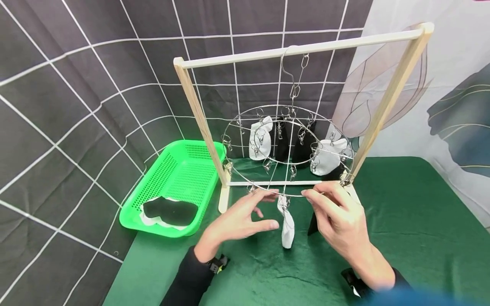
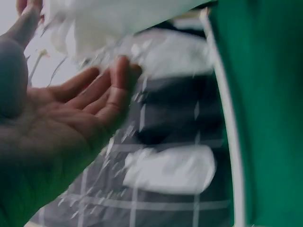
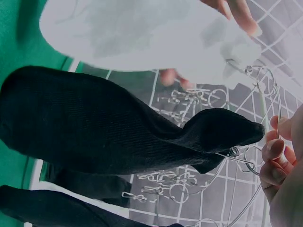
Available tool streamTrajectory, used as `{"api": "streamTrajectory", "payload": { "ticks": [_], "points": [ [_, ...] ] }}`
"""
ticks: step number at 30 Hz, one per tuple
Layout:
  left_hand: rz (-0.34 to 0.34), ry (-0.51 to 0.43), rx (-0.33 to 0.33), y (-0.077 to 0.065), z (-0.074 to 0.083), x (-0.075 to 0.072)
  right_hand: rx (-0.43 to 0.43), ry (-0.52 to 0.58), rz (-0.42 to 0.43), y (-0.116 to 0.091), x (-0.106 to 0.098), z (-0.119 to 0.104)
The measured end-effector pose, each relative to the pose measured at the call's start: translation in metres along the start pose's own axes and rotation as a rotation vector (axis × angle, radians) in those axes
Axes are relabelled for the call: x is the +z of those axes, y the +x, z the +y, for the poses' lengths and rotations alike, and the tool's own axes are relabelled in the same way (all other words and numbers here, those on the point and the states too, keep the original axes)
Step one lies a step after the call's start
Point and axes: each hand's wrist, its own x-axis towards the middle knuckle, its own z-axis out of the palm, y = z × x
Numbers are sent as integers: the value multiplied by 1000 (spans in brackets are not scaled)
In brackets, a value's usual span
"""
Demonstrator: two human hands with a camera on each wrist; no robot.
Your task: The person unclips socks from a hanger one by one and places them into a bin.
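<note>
A round metal clip hanger (image 1: 294, 90) hangs from a wooden rack. At its front rim my right hand (image 1: 342, 216) pinches the wire between thumb and fingers, beside a clip holding a black sock (image 3: 85, 123). A white sock (image 1: 288, 227) dangles from the front of the rim, between my two hands. Left of this sock, my left hand (image 1: 241, 219) is spread with thumb and fingers apart, fingertips close to the rim. Farther back on the hanger are a white sock (image 1: 260, 142), black socks (image 1: 304, 146) and another white sock (image 1: 329, 157).
A green plastic basket (image 1: 191, 170) stands at the left, with black and white fabric pieces (image 1: 172, 210) inside. The wooden rack's posts (image 1: 386, 100) rise on both sides of the hanger. Several unused clips (image 1: 293, 172) hang from the rings. A green cloth (image 1: 413, 238) covers the table.
</note>
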Motion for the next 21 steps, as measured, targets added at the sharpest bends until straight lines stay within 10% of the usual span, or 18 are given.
{"api": "streamTrajectory", "payload": {
  "ticks": [7, 12, 21],
  "points": [
    [51, -395, 80, 15, -9, 26, -13, 4, -16, -6, 1, 4],
    [156, -442, 76, 14, -12, 30, -9, 2, -28, -9, 2, 5],
    [119, -429, 185, 13, -6, 30, 17, 37, -66, -7, 1, 2]
  ]
}}
